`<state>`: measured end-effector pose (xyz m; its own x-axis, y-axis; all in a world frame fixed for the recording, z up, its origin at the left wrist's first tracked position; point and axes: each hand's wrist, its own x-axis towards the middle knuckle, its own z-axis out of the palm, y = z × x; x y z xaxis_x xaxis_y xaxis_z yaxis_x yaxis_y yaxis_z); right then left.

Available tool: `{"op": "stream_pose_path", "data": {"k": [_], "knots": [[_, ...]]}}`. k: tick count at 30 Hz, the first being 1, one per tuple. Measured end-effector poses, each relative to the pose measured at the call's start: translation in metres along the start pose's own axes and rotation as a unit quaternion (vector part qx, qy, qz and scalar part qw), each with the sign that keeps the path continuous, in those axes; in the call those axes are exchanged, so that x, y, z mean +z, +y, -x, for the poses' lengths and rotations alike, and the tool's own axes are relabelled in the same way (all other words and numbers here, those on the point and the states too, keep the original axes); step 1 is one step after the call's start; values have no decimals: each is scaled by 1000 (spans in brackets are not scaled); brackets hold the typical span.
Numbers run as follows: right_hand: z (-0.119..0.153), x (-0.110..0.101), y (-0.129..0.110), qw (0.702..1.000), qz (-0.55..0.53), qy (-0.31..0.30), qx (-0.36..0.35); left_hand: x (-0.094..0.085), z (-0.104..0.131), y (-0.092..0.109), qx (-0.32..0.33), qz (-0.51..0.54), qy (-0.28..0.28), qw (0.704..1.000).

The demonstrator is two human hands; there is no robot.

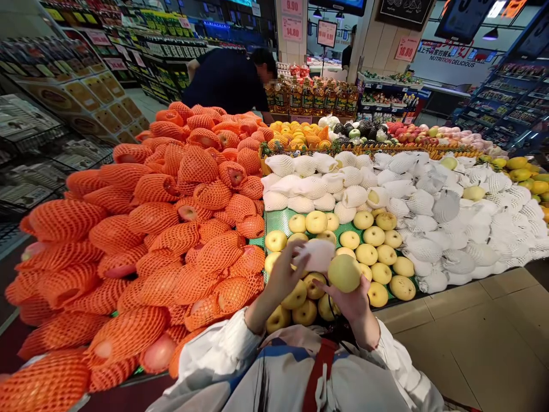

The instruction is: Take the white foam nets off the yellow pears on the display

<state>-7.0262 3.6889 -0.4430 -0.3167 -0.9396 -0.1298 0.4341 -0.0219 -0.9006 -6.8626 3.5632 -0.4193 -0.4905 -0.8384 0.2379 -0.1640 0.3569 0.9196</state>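
My right hand is closed round the underside of a pale yellow-green pear, holding it above the display. Just to its left, my left hand pinches a white foam sleeve, which is blurred by motion and lies close against the pear. Below and around both hands, bare yellow pears sit in loose rows on a green mat. Behind them are rows of pears in white foam sleeves.
Fruit in orange net sleeves is heaped on the left. More white-sleeved fruit covers the right side, beside the tiled floor. A person in dark clothes bends over behind the orange heap. Oil bottles stand at the back.
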Motion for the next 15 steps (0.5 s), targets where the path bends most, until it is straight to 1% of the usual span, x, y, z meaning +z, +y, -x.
{"op": "stream_pose_path", "data": {"k": [1,2,3,4,5,7,8,10,12,13,14,15], "knots": [[0,1,2,1000,-13,10,8,4,3,1,35,9,-78,996],[-1,1,4,999,-25,24,8,7,6,2,70,10,-130,989],[-1,2,3,999,-30,40,0,10,9,4,103,-2,-155,983],[-1,2,2,998,-27,55,-12,11,11,6,135,-26,-153,979],[0,3,-1,998,-11,64,-26,11,13,8,163,-60,-137,975],[3,6,-9,995,49,72,-49,9,14,12,212,-129,-116,962],[5,8,-13,992,89,72,-61,10,15,14,238,-156,-125,950],[8,15,-22,979,173,60,-93,13,16,17,286,-190,-168,924],[11,18,-30,964,230,41,-123,18,17,18,306,-199,-203,909],[13,17,-36,962,240,35,-127,19,17,19,306,-194,-204,910],[15,11,-44,961,245,44,-123,19,16,19,299,-187,-195,915],[21,2,-54,958,254,70,-113,17,12,19,286,-181,-174,925]]}}
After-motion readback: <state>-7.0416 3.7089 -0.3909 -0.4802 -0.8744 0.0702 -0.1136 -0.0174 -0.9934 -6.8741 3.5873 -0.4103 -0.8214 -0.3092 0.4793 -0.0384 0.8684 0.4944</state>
